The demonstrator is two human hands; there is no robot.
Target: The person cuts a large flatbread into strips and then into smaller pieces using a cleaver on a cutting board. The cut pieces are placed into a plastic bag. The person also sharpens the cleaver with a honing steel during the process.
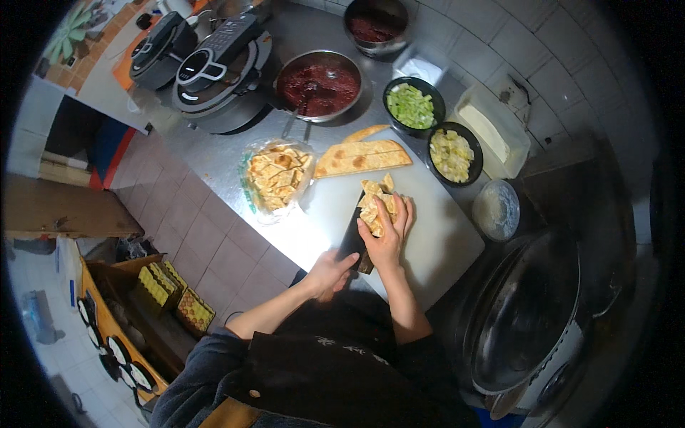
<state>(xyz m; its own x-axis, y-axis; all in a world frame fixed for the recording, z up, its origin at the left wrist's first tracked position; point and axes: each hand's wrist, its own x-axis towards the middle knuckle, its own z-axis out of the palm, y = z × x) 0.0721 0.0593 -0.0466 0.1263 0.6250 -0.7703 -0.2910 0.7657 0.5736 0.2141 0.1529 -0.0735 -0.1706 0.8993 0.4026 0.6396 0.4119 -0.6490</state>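
Observation:
My left hand (332,274) is closed on a dark-bladed cleaver (352,239) at the near edge of the white cutting board (433,232). A brown, wood-like part of it shows between my hands. My right hand (386,241) is curled over a heap of cut flatbread pieces (372,202), holding them against the blade. Its fingers hide part of the heap. Farther back on the board lies a long flatbread piece (364,158) with cut lines across it, and a smaller strip (367,133) lies behind it. A clear plastic bag (279,177) of cut flatbread sits left of the board.
Behind the board stands a metal pan (319,84) of dark red sauce with a ladle. Black bowls of chopped greens (410,105) and pale yellow pieces (452,155) stand at the right, near a plastic tub (492,135). A large black wok (526,307) is at right; electric cookers (221,71) stand back left.

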